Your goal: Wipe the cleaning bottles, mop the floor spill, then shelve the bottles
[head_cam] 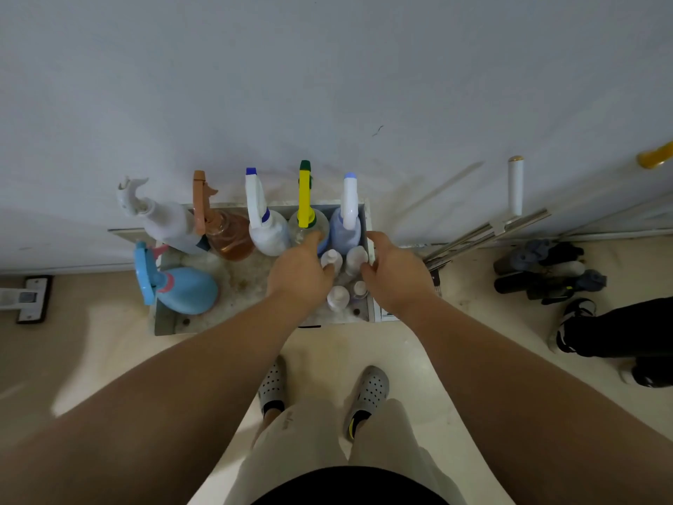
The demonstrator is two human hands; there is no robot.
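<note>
We stretch both arms forward and down over the grey shelf (174, 324). Our left hand (298, 275) curls its fingers round a small white plastic bottle (331, 257). Our right hand (397, 277) curls round a second small white bottle (356, 256) just beside it. Both bottles stand upright at the shelf's right end, in front of a lilac spray bottle (345, 231).

The left hand (298, 277) covers the base of the yellow-trigger bottle (305, 198) and something blue beside it, perhaps a cap. Its fingertips and those of the right hand (397, 277) are hidden among the small white bottles (332, 257), so any grip is unclear. The picture's edges cut off a yellow handle (655, 159) and a floor tool (27, 298).
</note>
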